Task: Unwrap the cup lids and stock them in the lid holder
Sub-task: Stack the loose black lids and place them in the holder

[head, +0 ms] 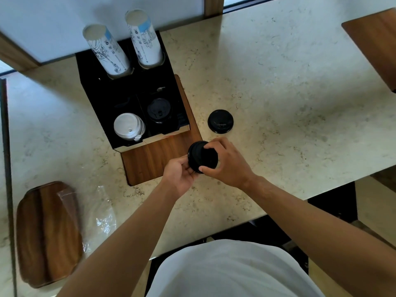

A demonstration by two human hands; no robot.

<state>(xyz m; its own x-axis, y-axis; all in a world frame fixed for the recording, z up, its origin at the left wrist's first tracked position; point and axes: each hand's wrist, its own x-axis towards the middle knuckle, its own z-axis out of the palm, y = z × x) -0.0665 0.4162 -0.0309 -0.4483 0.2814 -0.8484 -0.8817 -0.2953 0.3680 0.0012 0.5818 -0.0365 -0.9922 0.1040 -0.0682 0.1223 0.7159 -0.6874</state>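
While both hands clamp a short stack of black lids (202, 158) just in front of the lid holder (130, 97), left hand (179, 175) fingers pinch its rim and right hand (225, 162) fingers wrap its top. Light, thin, slick plastic probably; gripping the rims seems safest.

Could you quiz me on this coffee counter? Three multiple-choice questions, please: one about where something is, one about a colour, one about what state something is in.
1. Where does the loose black lid lie?
A. on the marble counter, right of the holder
B. inside a paper cup
C. on the wooden tray at far left

2. What colour are the lids in the holder's front-left slot?
A. red
B. white
C. black

3. What are the hands doing?
A. resting flat
B. holding a cup
C. both gripping a stack of black lids

Answers: 1 A, it sits alone on bare stone. 2 B, the white lids show there. 3 C, left hand and right hand close on it.
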